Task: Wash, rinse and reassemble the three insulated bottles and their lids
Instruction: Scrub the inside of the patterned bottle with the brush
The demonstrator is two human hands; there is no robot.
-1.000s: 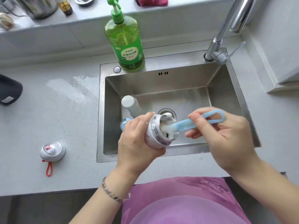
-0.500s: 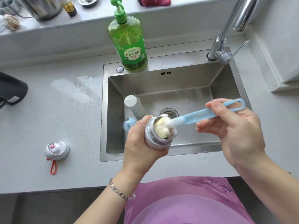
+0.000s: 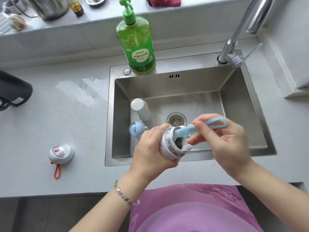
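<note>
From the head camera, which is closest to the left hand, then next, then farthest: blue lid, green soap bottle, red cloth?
1. Blue lid, in the sink, right beside the left hand.
2. Green soap bottle, on the sink's back rim.
3. Red cloth, on the back ledge.

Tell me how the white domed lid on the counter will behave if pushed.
The lid looks rounded, so it would probably rock or roll rather than slide. It seems small, so likely light. Its red loop lies limp, probably floppy.
</note>
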